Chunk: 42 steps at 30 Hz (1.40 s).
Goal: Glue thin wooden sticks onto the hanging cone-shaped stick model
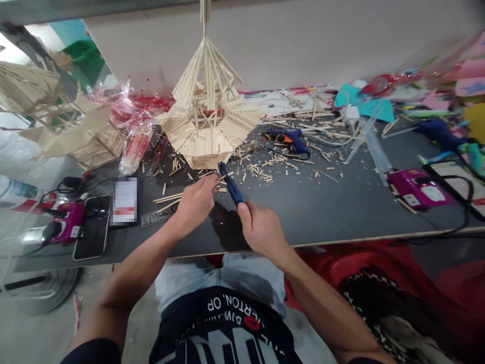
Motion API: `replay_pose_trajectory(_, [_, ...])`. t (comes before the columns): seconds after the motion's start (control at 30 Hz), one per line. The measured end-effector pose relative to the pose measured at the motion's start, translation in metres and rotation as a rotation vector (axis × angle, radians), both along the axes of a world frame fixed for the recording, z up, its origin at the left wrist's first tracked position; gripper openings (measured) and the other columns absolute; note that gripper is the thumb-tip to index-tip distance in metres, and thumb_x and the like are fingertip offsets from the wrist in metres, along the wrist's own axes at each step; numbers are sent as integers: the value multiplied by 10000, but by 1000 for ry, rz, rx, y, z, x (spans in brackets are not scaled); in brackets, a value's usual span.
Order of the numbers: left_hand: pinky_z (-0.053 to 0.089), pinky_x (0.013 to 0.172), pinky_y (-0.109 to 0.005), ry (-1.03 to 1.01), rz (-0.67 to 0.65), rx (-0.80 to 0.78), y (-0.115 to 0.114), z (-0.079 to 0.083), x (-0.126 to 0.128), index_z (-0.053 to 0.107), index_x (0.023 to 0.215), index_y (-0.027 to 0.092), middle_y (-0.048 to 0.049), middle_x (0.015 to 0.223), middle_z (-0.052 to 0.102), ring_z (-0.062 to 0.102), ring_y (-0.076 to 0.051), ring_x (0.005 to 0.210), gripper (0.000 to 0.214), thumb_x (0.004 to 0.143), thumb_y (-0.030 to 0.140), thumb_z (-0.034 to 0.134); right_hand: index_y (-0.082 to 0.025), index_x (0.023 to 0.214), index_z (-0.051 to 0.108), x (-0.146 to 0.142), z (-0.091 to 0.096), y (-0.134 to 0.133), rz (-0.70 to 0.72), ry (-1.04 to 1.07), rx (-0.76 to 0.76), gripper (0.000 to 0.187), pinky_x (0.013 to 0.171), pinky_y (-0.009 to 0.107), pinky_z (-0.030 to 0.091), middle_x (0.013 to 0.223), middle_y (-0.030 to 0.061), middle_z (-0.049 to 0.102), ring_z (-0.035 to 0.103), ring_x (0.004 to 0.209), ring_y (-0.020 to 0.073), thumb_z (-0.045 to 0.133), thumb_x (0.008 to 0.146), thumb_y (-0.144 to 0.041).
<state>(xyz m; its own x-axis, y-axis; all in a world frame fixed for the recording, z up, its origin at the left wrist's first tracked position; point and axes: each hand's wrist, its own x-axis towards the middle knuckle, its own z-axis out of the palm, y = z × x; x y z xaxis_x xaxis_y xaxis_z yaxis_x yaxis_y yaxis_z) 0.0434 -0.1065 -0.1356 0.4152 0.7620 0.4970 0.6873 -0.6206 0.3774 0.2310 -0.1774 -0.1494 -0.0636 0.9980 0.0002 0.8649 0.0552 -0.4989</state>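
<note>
My left hand (197, 199) is closed, pinching a thin wooden stick (228, 175) between thumb and fingers. My right hand (261, 227) is wrapped round the handle of a slim blue tool with a long slot, which looks like a utility knife (232, 186). Its far end lies close to the stick and my left fingertips; whether it touches the stick I cannot tell. Just beyond both hands stands a lantern-like model made of wooden sticks (206, 141), with a peaked top and flared panels. A few longer sticks (168, 197) lie left of my left hand.
Short stick offcuts (265, 169) litter the dark table (303, 217). Behind them lies a blue glue gun (290, 139). Two phones, one a black phone (92, 227), and a purple power socket (68, 222) are at left. Another purple socket (419, 188) is at right. A second stick model (76, 131) stands far left.
</note>
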Motion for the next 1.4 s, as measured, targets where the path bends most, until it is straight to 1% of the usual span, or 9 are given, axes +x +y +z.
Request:
replay_pose_trajectory(0.33, [487, 617, -183, -109, -26, 127, 3, 12, -9, 644, 1094, 143, -38, 860, 766, 704, -97, 679, 211, 1015, 115, 450, -175, 845, 601, 25, -10, -7, -82, -189, 47, 473, 602, 310, 240, 763, 97, 697, 601, 643, 203, 271, 1071, -427])
replay_pose_trajectory(0.57, [543, 776, -220, -125, -94, 94, 7, 24, -16, 681, 1072, 192, -44, 1018, 752, 722, -125, 920, 150, 1027, 194, 537, -121, 946, 669, 49, -21, -3, -20, -474, 357, 512, 726, 334, 385, 862, 133, 698, 629, 818, 270, 405, 1031, -550])
replay_pose_trajectory(0.77, [540, 714, -221, 76, -261, 106, 15, 56, -30, 740, 1097, 213, -60, 1039, 702, 696, -128, 895, 160, 986, 201, 624, -86, 1082, 668, 50, -24, -3, 9, -578, 436, 570, 774, 363, 424, 938, 141, 698, 613, 866, 293, 468, 990, -611])
replay_pose_trajectory(0.97, [527, 707, -233, 169, -216, 147, 27, 104, -27, 743, 1085, 204, -32, 1015, 762, 724, -126, 852, 169, 1005, 266, 607, -39, 1287, 596, 40, -9, 6, 51, -514, 340, 658, 1022, 487, 420, 1074, 195, 709, 632, 1028, 357, 489, 975, -608])
replay_pose_trajectory(1.1, [512, 729, -274, 277, -268, 110, 40, 142, -29, 745, 981, 180, -34, 893, 774, 716, -148, 815, 220, 1020, 290, 559, -68, 1440, 489, 63, 25, 41, 72, -336, 184, 681, 853, 438, 513, 1170, 205, 709, 674, 1008, 351, 417, 1006, -588])
replay_pose_trajectory(1.17, [503, 711, -270, 305, -280, 52, 46, 157, -35, 752, 952, 185, -19, 825, 768, 701, -137, 745, 205, 998, 285, 579, -125, 1367, 565, 85, 43, 70, -8, -259, 135, 602, 870, 435, 519, 1192, 176, 715, 682, 1041, 349, 429, 998, -582])
replay_pose_trajectory(1.23, [505, 703, -267, 231, -191, 7, 51, 167, -42, 760, 967, 194, -19, 813, 768, 696, -133, 721, 197, 972, 309, 601, -124, 1342, 583, 107, 54, 104, -166, -253, 174, 576, 909, 450, 507, 1181, 181, 716, 672, 1079, 374, 478, 972, -553])
replay_pose_trajectory(1.3, [514, 714, -271, 158, -101, -30, 56, 170, -49, 762, 998, 197, -22, 828, 775, 702, -139, 736, 198, 949, 322, 617, -55, 1320, 587, 126, 53, 137, -314, -303, 142, 577, 935, 471, 487, 1195, 247, 691, 649, 1124, 409, 479, 970, -500])
replay_pose_trajectory(1.4, [523, 750, -284, 130, -30, -59, 66, 166, -56, 764, 1026, 193, -30, 850, 784, 709, -150, 766, 212, 933, 322, 624, 28, 1181, 641, 143, 37, 176, -388, -305, -83, 550, 925, 458, 473, 1172, 342, 652, 619, 1158, 435, 569, 927, -454])
